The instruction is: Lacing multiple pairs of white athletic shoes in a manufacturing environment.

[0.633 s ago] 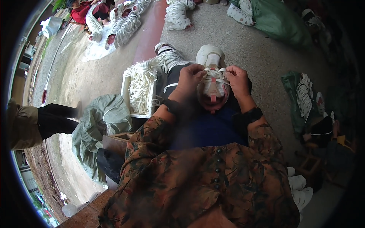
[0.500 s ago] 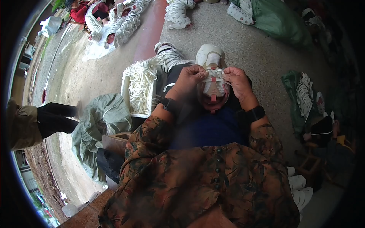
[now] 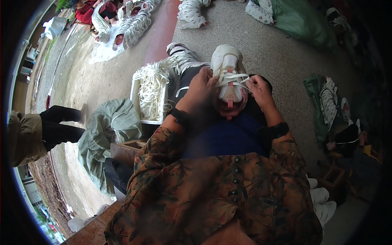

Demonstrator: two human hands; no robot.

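A cream and white sneaker [image 3: 228,54] with pink trim rests on my lap, its toe pointing away from me. White shoelace [image 3: 234,76] crosses its tongue in a few rows. My left hand [image 3: 201,86] is at the shoe's left side, thumb and fingers closed on the lace there; the fingertips are partly hidden. On the other side, my right hand [image 3: 260,90] pinches lace at the shoe's right edge. Dark bands circle both wrists.
To my left stands a white box [image 3: 132,96] heaped with loose white laces [image 3: 152,92], beside a grey-green sack [image 3: 110,126]. Lace-wrapped bundles [image 3: 192,14] and a green sack [image 3: 300,22] lie ahead. A person's legs [image 3: 61,126] show at far left; white shoes [image 3: 320,196] sit at lower right.
My hands have moved apart from over the shoe's middle, the right hand outward and slightly down. Loops of lace now slant across the tongue between them.
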